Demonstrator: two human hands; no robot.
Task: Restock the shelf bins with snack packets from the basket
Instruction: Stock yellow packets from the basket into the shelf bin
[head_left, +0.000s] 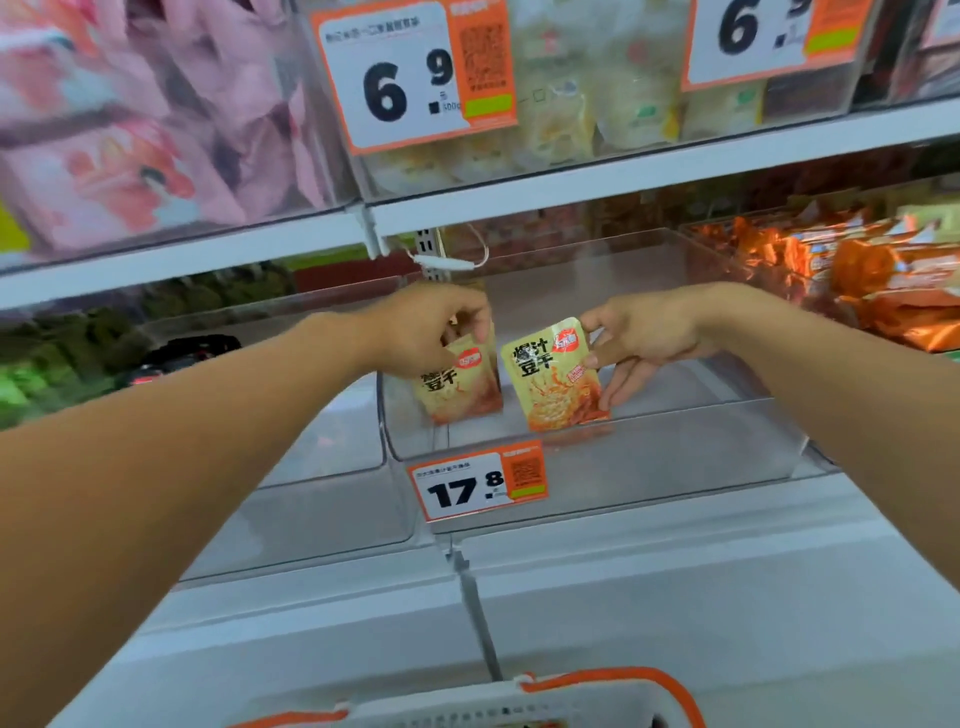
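Both arms are reaching into the clear plastic shelf bin (597, 467), the one wearing the orange-and-white price tag reading 17.8 (478, 480) on its front wall. The left hand (421, 332) is curling its fingers over the top of a yellow-and-orange foil snack packet (460, 387), holding it upright near the bin's left wall. The right hand (644, 338) is pinching the top right corner of a second yellow-and-orange snack packet with black characters (553, 376) between thumb and forefinger, its other fingers spreading loosely behind the packet's right edge. That packet is tilting slightly, its lower edge down at the bin floor just behind the front wall; whether it is touching the floor I cannot tell. The two packets are sitting just beside each other, a narrow gap between them. Below the bin, at the bottom of the view, the white basket with orange handles (613, 680) is peeking in. Right of the bin, orange wrapped snacks (872, 275) are filling the neighbouring bin.
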